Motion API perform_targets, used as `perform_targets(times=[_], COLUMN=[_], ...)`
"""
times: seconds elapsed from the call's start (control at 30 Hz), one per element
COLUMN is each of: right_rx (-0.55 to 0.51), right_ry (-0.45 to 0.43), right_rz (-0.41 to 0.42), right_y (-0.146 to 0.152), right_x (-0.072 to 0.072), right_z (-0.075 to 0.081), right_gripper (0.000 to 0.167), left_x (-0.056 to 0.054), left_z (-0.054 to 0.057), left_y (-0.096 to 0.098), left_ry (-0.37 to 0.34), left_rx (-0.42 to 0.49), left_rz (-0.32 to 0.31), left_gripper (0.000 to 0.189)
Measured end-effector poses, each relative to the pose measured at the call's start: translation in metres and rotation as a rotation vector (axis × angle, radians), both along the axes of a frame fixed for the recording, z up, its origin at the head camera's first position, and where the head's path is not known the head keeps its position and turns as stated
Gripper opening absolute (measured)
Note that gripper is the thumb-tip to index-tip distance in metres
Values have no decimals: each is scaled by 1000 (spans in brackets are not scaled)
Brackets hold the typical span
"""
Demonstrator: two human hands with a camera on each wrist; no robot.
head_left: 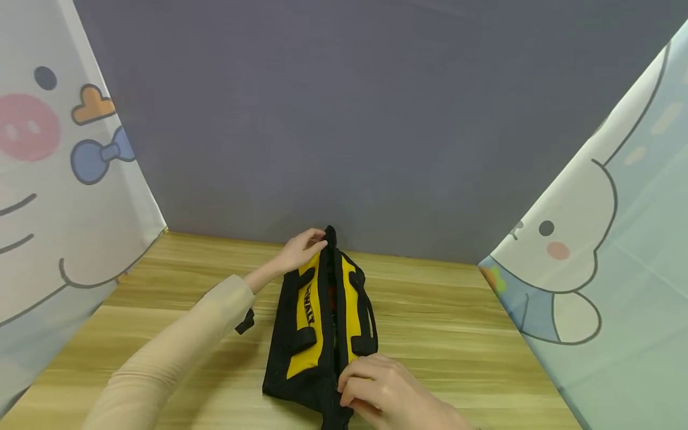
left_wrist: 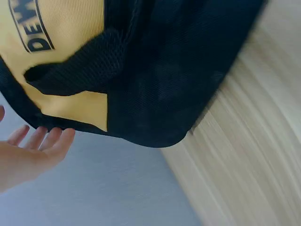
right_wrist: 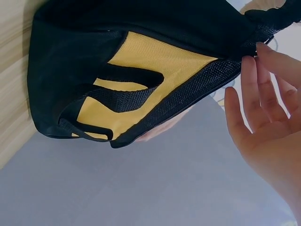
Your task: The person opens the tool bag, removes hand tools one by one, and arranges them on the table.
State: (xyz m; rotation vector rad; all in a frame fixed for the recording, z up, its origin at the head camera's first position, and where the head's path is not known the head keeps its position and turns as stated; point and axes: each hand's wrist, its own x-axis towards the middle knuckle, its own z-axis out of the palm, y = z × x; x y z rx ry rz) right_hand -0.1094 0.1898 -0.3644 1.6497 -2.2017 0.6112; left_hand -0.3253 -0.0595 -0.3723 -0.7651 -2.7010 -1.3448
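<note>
A black and yellow tool bag [head_left: 312,355] with DEWALT lettering lies lengthwise on the wooden table. Its zip opening [head_left: 333,298] runs along the top as a narrow gap, with a bit of red visible inside. At the far end, my left hand [head_left: 301,248] has its fingertips at the top edge beside a raised black tab [head_left: 330,236]. In the left wrist view those fingers [left_wrist: 56,141] lie loosely along the bag's edge. My right hand [right_wrist: 275,113] pinches the zipper pull at the near end, between thumb and forefinger; the pull itself is mostly hidden.
Webbing handles [head_left: 371,313] hang on the bag's sides. A small black piece [head_left: 245,321] shows beneath the left sleeve. A grey wall [head_left: 333,119] stands behind the wooden table [head_left: 451,334], with cartoon-printed sheets [head_left: 570,239] at both sides.
</note>
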Motion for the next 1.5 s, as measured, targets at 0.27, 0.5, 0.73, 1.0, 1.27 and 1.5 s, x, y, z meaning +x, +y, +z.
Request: perform_targets(times=[0.27, 0.5, 0.73, 1.0, 1.27, 1.5], right_rx=[-36, -42, -83, -82, 23, 117], right_ry=[-6, 0, -56, -8, -36, -35], right_rz=[-25, -40, -24, -98, -186, -191], right_y=[0, -4, -7, -15, -27, -34], right_x=[-5, -15, -32, -69, -101, -109], right_z=[2, 4, 11, 15, 19, 23], right_gripper=[23, 22, 20, 19, 11, 9], left_x=[41, 69, 79, 85, 90, 91], left_z=[6, 3, 2, 1, -1, -3], left_y=[-7, -6, -6, -8, -15, -26], left_ry=[170, 247, 228, 283, 314, 365], left_rx=[-170, -272, -261, -235, -201, -192], left_rz=[-159, -257, -211, -150, -77, -72], left_gripper=[45, 39, 41, 31, 16, 23])
